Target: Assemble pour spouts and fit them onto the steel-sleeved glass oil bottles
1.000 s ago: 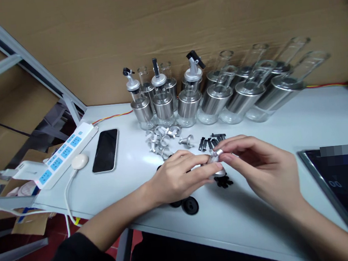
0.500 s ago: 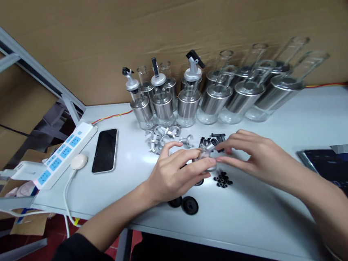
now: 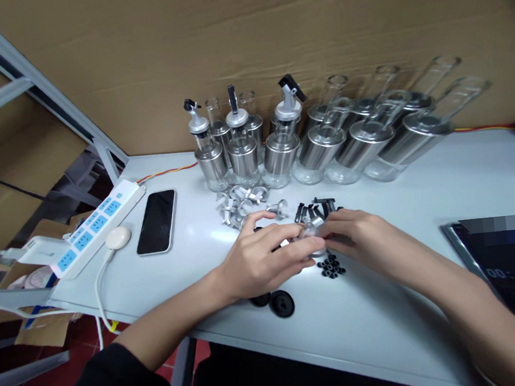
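Observation:
My left hand grips a silver pourer spout between thumb and fingers, low over the table. My right hand has its fingertips closed at the spout's right side; whether they also hold a small part is hidden. Just behind the hands lie several black levers. Loose silver pourer spouts are heaped farther left. In front of the right fingers sits a cluster of small black rings. Black round caps rest near the table's front edge, one partly covered by my left hand.
Glass bottles with steel sleeves line the back; three on the left carry pourers with black levers. A phone and a power strip with white cables lie left. A dark-screened device lies right. Cardboard stands behind.
My right fingers have drawn together and closed in on the spout; half a second ago thumb and forefinger were farther apart. My left hand keeps its grip. The view has shifted slightly.

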Demonstrator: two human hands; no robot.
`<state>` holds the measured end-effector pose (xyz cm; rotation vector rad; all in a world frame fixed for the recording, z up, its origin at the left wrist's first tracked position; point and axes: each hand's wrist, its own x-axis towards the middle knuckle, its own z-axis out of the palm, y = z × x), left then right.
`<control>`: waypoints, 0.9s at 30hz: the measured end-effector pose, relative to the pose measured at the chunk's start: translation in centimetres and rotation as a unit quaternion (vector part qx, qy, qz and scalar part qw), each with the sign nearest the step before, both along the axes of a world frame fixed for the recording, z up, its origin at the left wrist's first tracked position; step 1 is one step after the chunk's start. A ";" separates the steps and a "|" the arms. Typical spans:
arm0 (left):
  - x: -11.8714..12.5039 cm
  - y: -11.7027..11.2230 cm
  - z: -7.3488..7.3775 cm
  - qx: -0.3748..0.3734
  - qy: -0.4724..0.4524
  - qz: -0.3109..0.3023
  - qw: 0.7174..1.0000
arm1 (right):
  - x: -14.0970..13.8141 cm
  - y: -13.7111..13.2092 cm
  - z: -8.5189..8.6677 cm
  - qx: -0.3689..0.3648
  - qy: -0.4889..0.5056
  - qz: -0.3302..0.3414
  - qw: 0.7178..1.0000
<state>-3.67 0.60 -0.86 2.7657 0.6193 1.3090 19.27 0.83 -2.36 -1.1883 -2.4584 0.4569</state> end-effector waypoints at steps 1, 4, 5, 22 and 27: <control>0.0 0.0 0.0 -0.001 0.002 -0.002 1.000 | 0.0 0.0 0.1 0.000 0.000 -0.004 1.000; 0.0 0.0 0.0 0.001 0.004 -0.005 1.000 | 0.0 0.0 0.5 0.026 -0.008 -0.019 0.999; 0.0 0.0 0.0 0.001 0.003 -0.006 1.000 | 0.0 0.1 0.6 0.044 -0.014 -0.029 0.999; 0.2 0.0 0.0 -0.005 0.013 -0.011 1.000 | 1.3 0.5 -0.8 0.085 -0.086 -0.115 0.986; 0.2 0.0 0.0 -0.003 0.015 -0.007 1.000 | 1.4 0.5 -0.9 0.076 -0.077 -0.120 0.987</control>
